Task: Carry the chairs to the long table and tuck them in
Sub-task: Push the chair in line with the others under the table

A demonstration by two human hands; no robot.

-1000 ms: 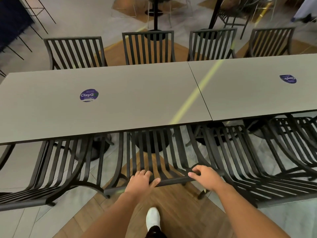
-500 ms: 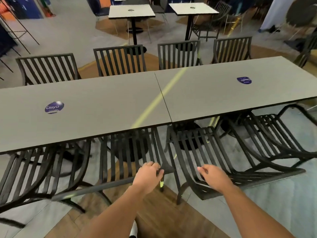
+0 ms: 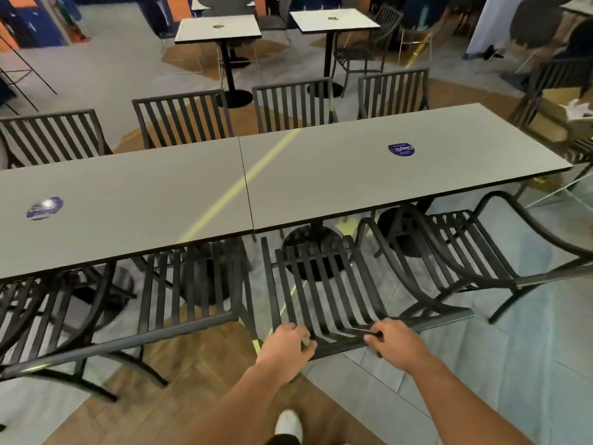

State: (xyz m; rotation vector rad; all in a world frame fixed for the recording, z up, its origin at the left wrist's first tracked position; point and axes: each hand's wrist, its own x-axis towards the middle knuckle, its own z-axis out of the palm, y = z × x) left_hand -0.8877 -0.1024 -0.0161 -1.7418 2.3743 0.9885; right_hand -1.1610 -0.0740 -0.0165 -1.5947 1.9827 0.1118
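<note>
Head view: looking down across the long desk (image 3: 369, 184) at both bare hands on one chair's top rail.
Left hand (image 3: 288, 346): fingers curled over the left end of the rail of the gripped chair (image 3: 324, 297); closed around it.
Right hand (image 3: 396, 343): fingers wrapped over the same rail further right; closed around it.
Gripped chair: black, slatted; at the near edge of the desk, just right of the seam between the two desk tops; its seat front reaches under the near edge while its back leans toward the camera.
Left neighbour chair (image 3: 189, 290): black, slatted; at the near edge left of the seam; seat partly under the desk; just beside the gripped chair.
Right neighbour chair (image 3: 465, 252): black, with curved arms; near the right end of the near edge; seat partly under the desk.
Far-side chairs (image 3: 183, 118): four slatted backs lined along the far edge; upright.
Desk: grey; two tops butted together; a round blue sticker (image 3: 401, 150) toward the right end and another (image 3: 44, 208) toward the left.
Floor: a white shoe (image 3: 288, 422) at the bottom of the frame, on wood planks.
</note>
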